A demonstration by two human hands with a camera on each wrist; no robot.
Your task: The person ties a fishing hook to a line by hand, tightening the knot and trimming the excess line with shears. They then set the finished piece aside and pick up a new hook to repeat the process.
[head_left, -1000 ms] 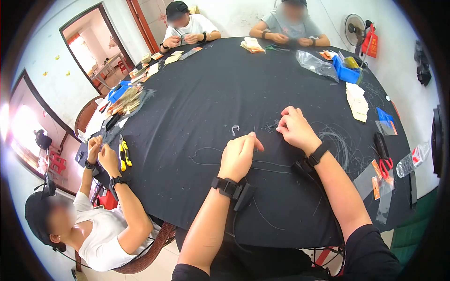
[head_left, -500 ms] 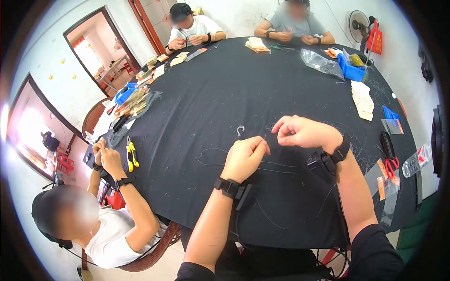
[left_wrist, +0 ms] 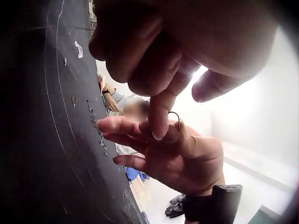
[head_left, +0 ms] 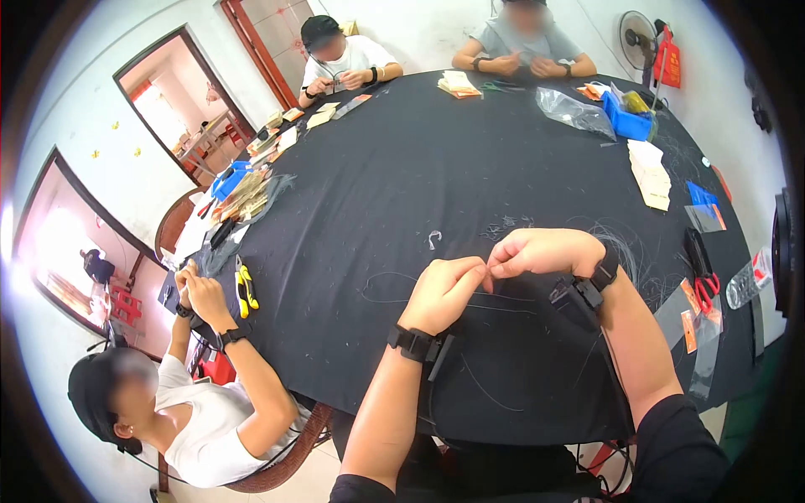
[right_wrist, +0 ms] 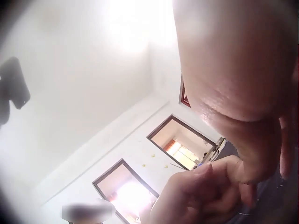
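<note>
In the head view my left hand [head_left: 444, 293] and right hand [head_left: 549, 251] meet at their fingertips above the black table. The left wrist view has my left hand [left_wrist: 154, 56] with several fingers curled and one finger reaching down onto the right hand [left_wrist: 187, 156]. A short dark curved strand [left_wrist: 175, 115] stands out between them, apparently pinched by the right thumb and a finger, whose other fingers extend loosely. Whether the left fingers also grip it is hidden. The right wrist view shows the left hand [right_wrist: 191, 193] against the right hand [right_wrist: 238, 93].
A long thin line loop [head_left: 390, 293] lies by my left hand, with a clear scrap [head_left: 434, 241] and dark clippings [head_left: 503, 225] beyond. Line coils [head_left: 619, 243] and red-handled scissors [head_left: 706, 289] are at right. Yellow pliers [head_left: 245, 289] lie near a seated person at left; two people sit opposite.
My right hand has come down and towards the left from the dark clippings. Its fingertips, apart from the left hand's before, now meet them.
</note>
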